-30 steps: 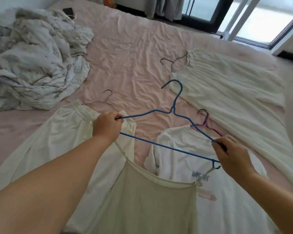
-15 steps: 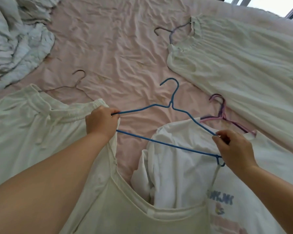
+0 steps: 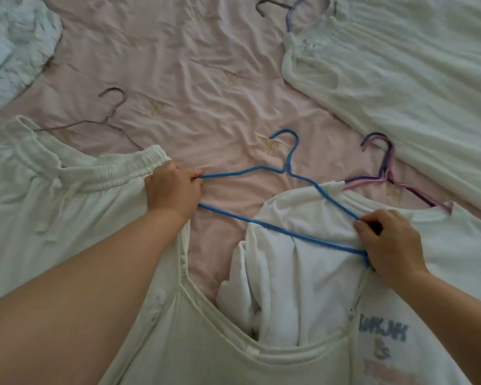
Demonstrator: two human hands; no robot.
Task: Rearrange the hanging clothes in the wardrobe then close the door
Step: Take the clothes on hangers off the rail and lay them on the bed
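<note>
At far left we see a crumpled pale bedcover (image 3: 9,51) on the pink sheet (image 3: 195,59), and below it cream trousers with an elastic waistband (image 3: 75,173) lying flat, a thin grey wire hanger (image 3: 109,120) poking out above the band. Our left hand (image 3: 172,190) rests against the waistband's end, its fingers curled tight round the left tip of the blue hanger (image 3: 286,168). This hanger is thin blue wire, a flat triangle lying low over the bed; its long axis runs from left and farther away to right and nearer, and its hook points away from us, curling leftward. A cream camisole (image 3: 233,354) hangs from it by thin straps towards us. Under the hanger's right half lies a white T-shirt (image 3: 297,273) on pink and purple hangers (image 3: 383,168); its blue print is partly covered and reads roughly "UKJH", not surely legible. Our right hand (image 3: 389,243) grips the hanger's right tip, fingers curled round the wire. At far right a white pleated dress (image 3: 400,79) lies on its own dark hanger (image 3: 275,6).
</note>
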